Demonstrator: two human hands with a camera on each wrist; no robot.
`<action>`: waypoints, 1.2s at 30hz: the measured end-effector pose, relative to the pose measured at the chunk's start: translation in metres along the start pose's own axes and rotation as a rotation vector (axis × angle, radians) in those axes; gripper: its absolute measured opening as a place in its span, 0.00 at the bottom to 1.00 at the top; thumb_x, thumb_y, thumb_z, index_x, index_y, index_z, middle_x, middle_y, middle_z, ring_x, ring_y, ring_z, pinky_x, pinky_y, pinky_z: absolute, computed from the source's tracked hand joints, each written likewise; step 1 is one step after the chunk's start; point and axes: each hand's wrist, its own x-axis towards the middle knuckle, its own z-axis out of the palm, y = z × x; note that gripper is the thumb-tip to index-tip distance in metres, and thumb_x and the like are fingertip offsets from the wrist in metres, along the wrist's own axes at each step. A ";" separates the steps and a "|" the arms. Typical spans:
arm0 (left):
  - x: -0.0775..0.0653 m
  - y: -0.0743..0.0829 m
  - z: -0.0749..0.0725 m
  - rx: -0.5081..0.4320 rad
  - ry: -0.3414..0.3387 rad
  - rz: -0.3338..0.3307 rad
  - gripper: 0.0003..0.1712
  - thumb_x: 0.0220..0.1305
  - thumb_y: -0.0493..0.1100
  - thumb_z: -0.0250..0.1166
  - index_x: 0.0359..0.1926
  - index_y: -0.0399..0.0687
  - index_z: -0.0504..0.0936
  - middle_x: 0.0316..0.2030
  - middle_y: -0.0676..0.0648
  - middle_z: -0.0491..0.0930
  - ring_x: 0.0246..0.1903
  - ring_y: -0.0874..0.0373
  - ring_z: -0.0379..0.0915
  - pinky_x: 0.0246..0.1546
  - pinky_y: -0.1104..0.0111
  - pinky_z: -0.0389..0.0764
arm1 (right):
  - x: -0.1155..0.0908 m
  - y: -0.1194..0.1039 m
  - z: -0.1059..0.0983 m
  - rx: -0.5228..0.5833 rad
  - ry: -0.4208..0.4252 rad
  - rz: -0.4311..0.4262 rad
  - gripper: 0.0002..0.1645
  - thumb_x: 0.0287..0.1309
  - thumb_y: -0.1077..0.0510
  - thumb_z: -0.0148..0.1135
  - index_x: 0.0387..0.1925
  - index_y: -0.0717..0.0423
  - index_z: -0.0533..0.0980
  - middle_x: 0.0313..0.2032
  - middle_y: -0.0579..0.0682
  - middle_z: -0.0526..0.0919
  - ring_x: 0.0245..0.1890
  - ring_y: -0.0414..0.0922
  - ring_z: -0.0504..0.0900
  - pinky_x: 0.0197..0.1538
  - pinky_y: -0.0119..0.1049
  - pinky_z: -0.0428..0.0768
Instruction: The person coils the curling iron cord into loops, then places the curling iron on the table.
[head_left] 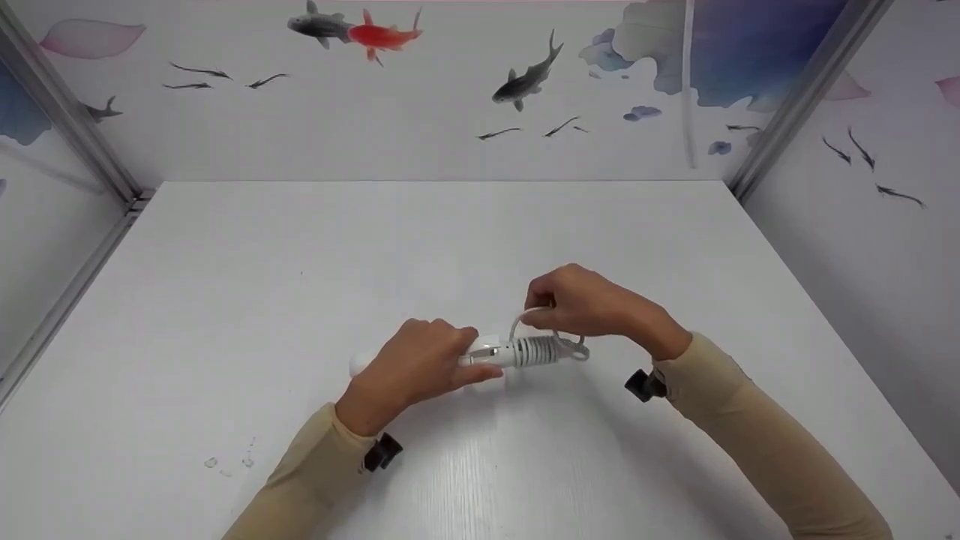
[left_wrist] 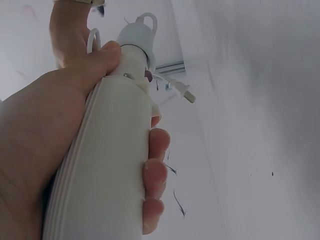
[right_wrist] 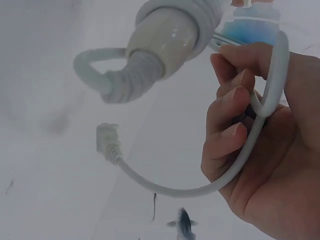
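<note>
Nearest are two tan sleeves, soft and snug, each with a small black block by the wrist. The left hand wraps its fingers and thumb round a white electric wand, likely so it won't roll or turn. The wand lies sideways in front of the person, over the middle of the table; I cannot tell if it touches the top. Its body is long, smooth and hard, like plastic, with thin ridges down one side. The right hand curls its fingers round the white cord, maybe to guide it. The cord is round, smooth and bendy. Some of it goes round the wand's tail in tight rings, which seems a neat way to store it. The plug hangs free past the fingers, small and chunky. Farther off, the flat white table meets a back wall with painted fish, and grey metal posts stand at the corners.
</note>
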 end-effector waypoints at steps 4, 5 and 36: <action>0.000 0.000 0.000 0.009 -0.019 -0.030 0.27 0.62 0.66 0.66 0.33 0.45 0.80 0.17 0.52 0.70 0.17 0.61 0.57 0.19 0.70 0.58 | -0.007 -0.014 0.002 -0.038 -0.013 -0.007 0.07 0.65 0.58 0.62 0.40 0.54 0.84 0.32 0.47 0.85 0.29 0.40 0.76 0.33 0.33 0.76; 0.000 0.000 0.001 0.012 -0.019 -0.039 0.27 0.62 0.66 0.66 0.33 0.45 0.80 0.17 0.52 0.71 0.17 0.61 0.57 0.19 0.69 0.58 | -0.009 -0.017 0.003 -0.045 -0.018 -0.005 0.08 0.65 0.58 0.62 0.41 0.54 0.84 0.33 0.46 0.85 0.30 0.40 0.77 0.34 0.33 0.77; 0.002 -0.009 0.000 0.148 0.463 -0.269 0.27 0.60 0.62 0.70 0.33 0.39 0.82 0.16 0.45 0.75 0.14 0.59 0.61 0.15 0.66 0.69 | -0.015 -0.031 0.046 0.372 0.021 -0.120 0.28 0.66 0.68 0.56 0.64 0.58 0.60 0.39 0.53 0.72 0.43 0.46 0.77 0.50 0.41 0.82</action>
